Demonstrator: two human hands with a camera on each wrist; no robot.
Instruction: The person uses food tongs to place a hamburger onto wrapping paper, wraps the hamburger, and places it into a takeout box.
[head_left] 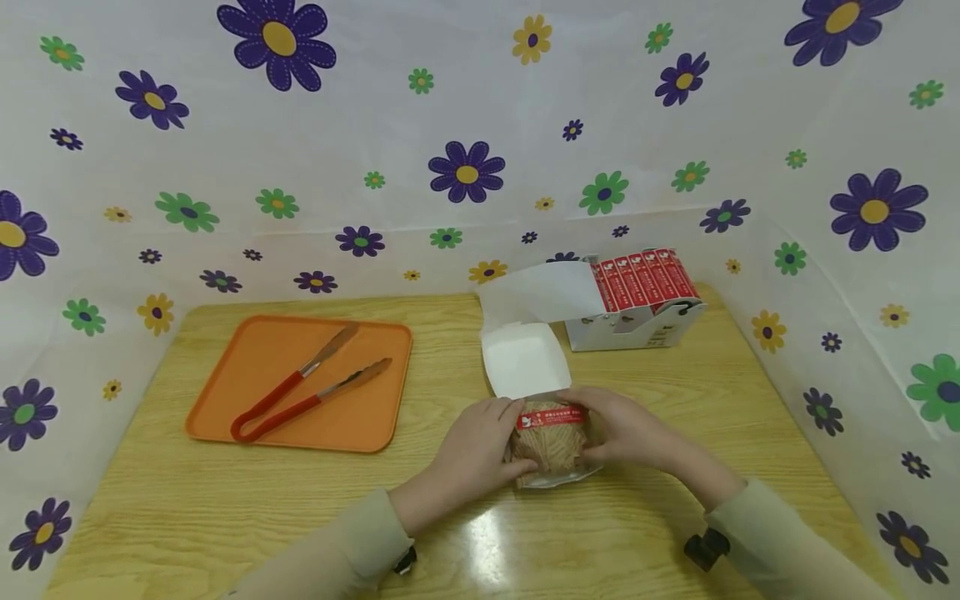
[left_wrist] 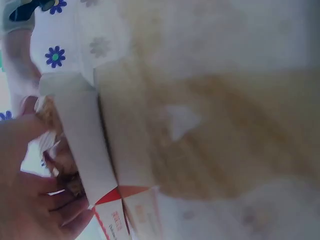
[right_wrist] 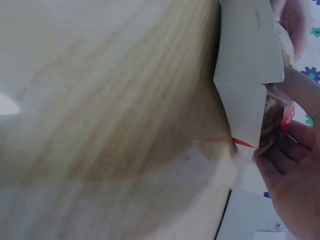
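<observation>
A white clamshell paper box [head_left: 527,360] lies open on the table, its lid tilted back. Inside its base sits a round brown bundle [head_left: 552,448] with a stringy, noodle-like look and a red printed label across the top. My left hand [head_left: 474,446] holds the bundle from the left, with the thumb at its front. From the right, my right hand [head_left: 628,429] holds it with curled fingers. The box's pale side wall [left_wrist: 80,135] shows in the left wrist view. In the right wrist view, fingers [right_wrist: 282,160] reach over the box rim against the bundle.
An orange tray [head_left: 375,421] at the left carries red-handled metal tongs [head_left: 281,408]. Behind the clamshell, at the back right, stands a white carton [head_left: 630,329] with its flap folded out, holding several red-labelled packs [head_left: 641,279]. A flowered curtain [head_left: 405,167] surrounds the table.
</observation>
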